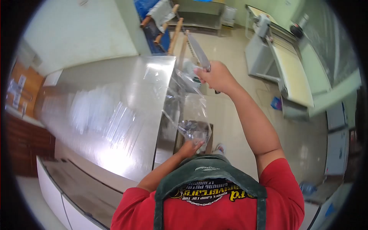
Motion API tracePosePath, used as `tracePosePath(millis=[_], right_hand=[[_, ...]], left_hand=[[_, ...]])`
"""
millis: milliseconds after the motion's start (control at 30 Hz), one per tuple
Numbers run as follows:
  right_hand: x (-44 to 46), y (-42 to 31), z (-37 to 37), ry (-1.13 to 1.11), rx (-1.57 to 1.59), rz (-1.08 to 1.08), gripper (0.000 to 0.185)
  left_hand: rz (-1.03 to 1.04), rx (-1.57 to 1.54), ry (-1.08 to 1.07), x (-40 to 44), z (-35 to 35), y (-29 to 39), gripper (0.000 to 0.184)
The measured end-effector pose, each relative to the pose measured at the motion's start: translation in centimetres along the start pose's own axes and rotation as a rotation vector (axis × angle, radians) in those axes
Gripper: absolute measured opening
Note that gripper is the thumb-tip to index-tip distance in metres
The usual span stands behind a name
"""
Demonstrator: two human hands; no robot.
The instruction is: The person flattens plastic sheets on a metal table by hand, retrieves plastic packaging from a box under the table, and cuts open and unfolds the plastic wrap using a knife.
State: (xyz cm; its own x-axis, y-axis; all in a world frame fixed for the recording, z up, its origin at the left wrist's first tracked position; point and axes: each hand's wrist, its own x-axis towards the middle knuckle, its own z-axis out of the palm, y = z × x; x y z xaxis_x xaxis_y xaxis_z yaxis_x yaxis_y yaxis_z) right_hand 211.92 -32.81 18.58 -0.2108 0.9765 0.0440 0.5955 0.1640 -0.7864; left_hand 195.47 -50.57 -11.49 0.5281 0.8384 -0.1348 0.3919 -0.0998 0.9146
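My right hand (218,76) is wrapped around the handle of a knife (198,50), its long blade pointing up and away to the left. A clear plastic bag (195,103) hangs between my hands beside the table edge. The upper part of the bag reaches close to my right hand; I cannot tell whether that hand also grips it. Low in front of my apron, my left hand (189,148) is closed on the bag's lower end. Left of the bag, clear plastic sleeves (120,122) lie on the steel table (142,92).
A conveyor-like machine (291,73) stands on the right across the tiled floor (226,115). Wooden poles with cloth and blue material (157,19) are beyond the table's far corner. A steel shelf (201,19) stands at the back. An open box (209,142) sits below the bag.
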Motion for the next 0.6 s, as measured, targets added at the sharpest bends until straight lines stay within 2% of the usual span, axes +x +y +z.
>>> tracePosePath(millis=[67, 133, 267, 333, 400, 467, 533, 600], right_hand=[[4.1, 3.7, 2.3, -0.164, -0.005, 0.159, 0.036], [9.7, 10.9, 7.2, -0.299, -0.165, 0.158, 0.039], [15.5, 14.3, 14.1, -0.463, -0.361, -0.061, 0.042], [17.7, 14.6, 17.0, -0.409, -0.247, -0.146, 0.039], [20.2, 14.8, 19.7, -0.495, -0.298, -0.214, 0.034], [21.8, 13.6, 21.4, -0.42, -0.455, -0.409, 0.025], [23.7, 13.7, 23.8, -0.438, -0.544, -0.535, 0.021], [25.0, 14.0, 26.1, -0.386, -0.59, -0.635, 0.026]], left_hand=[[-0.044, 0.035, 0.171, -1.0, -0.6, -0.8, 0.036], [-0.002, 0.147, 0.44, -1.6, -0.9, -0.5, 0.034], [-0.197, 0.132, 0.636, -1.2, -1.2, 3.3, 0.025], [-0.225, 0.179, 0.925, -0.5, -0.9, 5.8, 0.016], [-0.311, 0.282, 1.136, 0.1, -0.7, 8.5, 0.013], [-0.331, 0.316, 1.339, 0.3, -0.7, 9.8, 0.013], [-0.527, 0.153, 1.495, 0.3, -0.9, 13.4, 0.011], [-0.433, -0.024, 1.811, 0.3, -0.2, 15.9, 0.013]])
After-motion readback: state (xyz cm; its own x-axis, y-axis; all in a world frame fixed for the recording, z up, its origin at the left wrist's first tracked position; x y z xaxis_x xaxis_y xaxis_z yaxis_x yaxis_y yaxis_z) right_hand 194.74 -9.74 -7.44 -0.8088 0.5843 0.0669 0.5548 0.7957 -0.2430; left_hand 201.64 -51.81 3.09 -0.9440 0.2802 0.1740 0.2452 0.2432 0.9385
